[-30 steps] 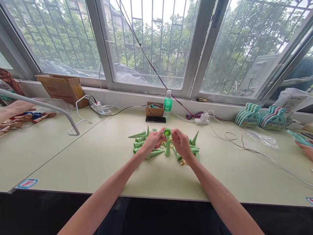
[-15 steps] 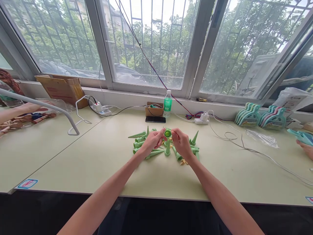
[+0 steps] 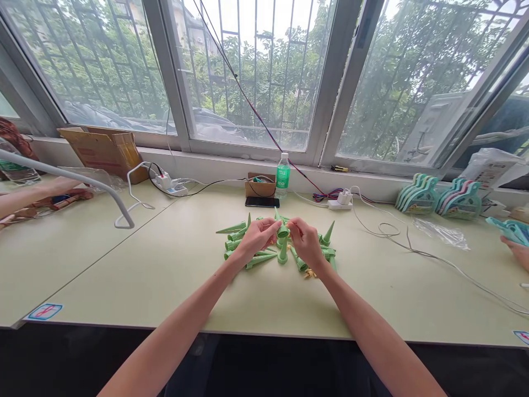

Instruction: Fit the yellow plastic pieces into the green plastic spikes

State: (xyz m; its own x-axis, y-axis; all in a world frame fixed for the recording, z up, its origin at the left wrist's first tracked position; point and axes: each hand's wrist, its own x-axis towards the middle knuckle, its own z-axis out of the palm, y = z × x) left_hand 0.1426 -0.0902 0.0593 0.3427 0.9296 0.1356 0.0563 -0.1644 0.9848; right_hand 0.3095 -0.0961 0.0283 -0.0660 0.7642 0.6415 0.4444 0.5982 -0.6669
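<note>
Over the middle of the table, my left hand (image 3: 260,234) is closed on a green plastic cone spike (image 3: 283,231), its wide collar facing me and its point away. My right hand (image 3: 303,237) is pinched at the right side of that collar; a trace of yellow shows at its fingertips, too small to name. Below the hands one green spike (image 3: 282,253) stands upright on its wide end. More green spikes (image 3: 235,234) lie on the left, and others (image 3: 328,237) on the right, partly hidden by my hands. Small yellow pieces (image 3: 309,273) lie by my right wrist.
Behind the spikes are a black phone (image 3: 262,202), a small cardboard box (image 3: 259,186) and a water bottle (image 3: 282,175). Power strips (image 3: 339,204) and cables run along the back. Green hangers (image 3: 417,194) stand right. Other people's arms (image 3: 37,196) reach in at both sides.
The held spike has tilted: its open collar faced me squarely before, and now its side and its point beyond show. Both hands stay in nearly the same place.
</note>
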